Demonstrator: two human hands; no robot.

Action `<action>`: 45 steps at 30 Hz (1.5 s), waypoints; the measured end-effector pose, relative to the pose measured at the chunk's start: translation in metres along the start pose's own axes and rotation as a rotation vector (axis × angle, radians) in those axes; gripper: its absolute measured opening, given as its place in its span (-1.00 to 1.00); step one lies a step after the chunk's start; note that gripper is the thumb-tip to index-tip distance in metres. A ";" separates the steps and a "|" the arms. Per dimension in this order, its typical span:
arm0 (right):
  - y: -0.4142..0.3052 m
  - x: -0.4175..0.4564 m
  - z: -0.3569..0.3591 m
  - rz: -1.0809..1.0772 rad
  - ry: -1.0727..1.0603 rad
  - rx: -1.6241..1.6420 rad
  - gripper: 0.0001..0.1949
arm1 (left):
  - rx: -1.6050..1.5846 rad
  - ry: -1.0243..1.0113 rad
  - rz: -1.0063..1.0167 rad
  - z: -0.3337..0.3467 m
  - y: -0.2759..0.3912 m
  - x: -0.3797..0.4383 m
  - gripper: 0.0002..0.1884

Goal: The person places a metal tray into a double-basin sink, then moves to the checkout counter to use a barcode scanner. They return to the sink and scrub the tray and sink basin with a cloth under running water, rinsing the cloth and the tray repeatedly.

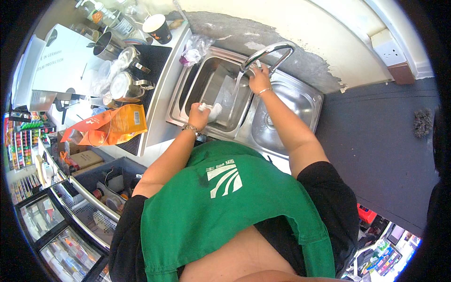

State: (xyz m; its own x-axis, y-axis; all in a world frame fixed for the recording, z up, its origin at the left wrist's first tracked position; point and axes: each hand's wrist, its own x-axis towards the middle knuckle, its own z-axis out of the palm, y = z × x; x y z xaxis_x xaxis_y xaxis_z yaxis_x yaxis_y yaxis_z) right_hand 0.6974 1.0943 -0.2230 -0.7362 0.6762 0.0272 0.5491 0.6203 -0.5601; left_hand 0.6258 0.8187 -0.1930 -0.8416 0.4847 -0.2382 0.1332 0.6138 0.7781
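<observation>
My left hand [199, 117] grips a bunched white cloth [212, 112] over the near left part of the left basin of a stainless steel double sink [248, 127]. Water runs from the curved chrome faucet [278, 46] down into that basin. Behind the spout, my right hand [260, 80] is at the faucet's base, with its fingers around something pale that is mostly hidden; whether it holds this or the faucet's handle I cannot tell. A rectangular metal tray or pan [201, 83] with water in it sits in the left basin. The round right basin [282, 109] lies under my right forearm.
On the counter to the left are a black ribbed mat [155, 60], glass jugs [121, 85], a metal cup [107, 46], a paper cup [156, 28], an orange bag [123, 123] and a white box [60, 60]. A crumpled plastic bag [193, 51] lies beside the sink. A wall stands behind the faucet.
</observation>
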 end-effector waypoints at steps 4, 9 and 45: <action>0.013 -0.044 0.016 0.012 0.045 0.268 -0.72 | -0.075 -0.078 -0.082 0.009 -0.016 0.009 -0.57; 0.025 -0.096 0.014 0.191 -0.100 0.580 -0.81 | -0.032 -0.228 -0.063 0.012 -0.019 0.010 -0.59; -0.079 0.040 0.017 0.967 -0.784 1.967 -0.21 | -0.144 -0.232 -0.167 -0.005 -0.019 -0.009 -0.61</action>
State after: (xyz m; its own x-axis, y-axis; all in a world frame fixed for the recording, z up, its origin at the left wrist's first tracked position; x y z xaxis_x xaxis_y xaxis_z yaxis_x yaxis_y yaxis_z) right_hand 0.6179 1.0660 -0.1916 -0.8098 -0.0931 -0.5793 0.1539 -0.9865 -0.0567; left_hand 0.6285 0.7993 -0.2022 -0.7019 0.5235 -0.4830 -0.0861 0.6108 0.7871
